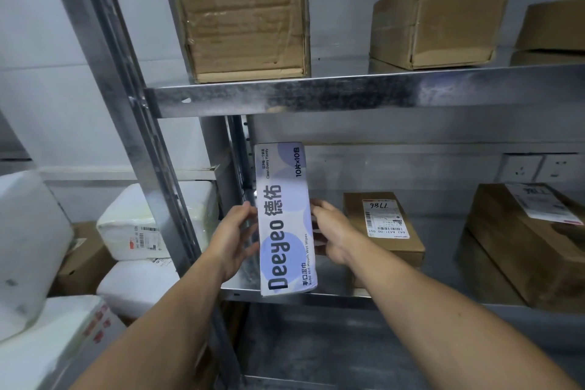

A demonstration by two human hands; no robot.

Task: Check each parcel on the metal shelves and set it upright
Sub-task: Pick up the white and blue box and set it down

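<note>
We've got the tall lilac-and-white cardboard wipes box point(283, 218) standing on end at the middle metal shelf's point(443, 269) left front edge, black lettering running sideways. Our left hand point(235, 241) rests loose-fingered against one side, and our right hand point(332, 231) curls round the other.

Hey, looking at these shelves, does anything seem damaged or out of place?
Yes. On the top shelf, the dented carton is crumpled and sits askew. Below, the carton labelled 7786 lies flat, its label upside down. The wipes box stands on end.
</note>
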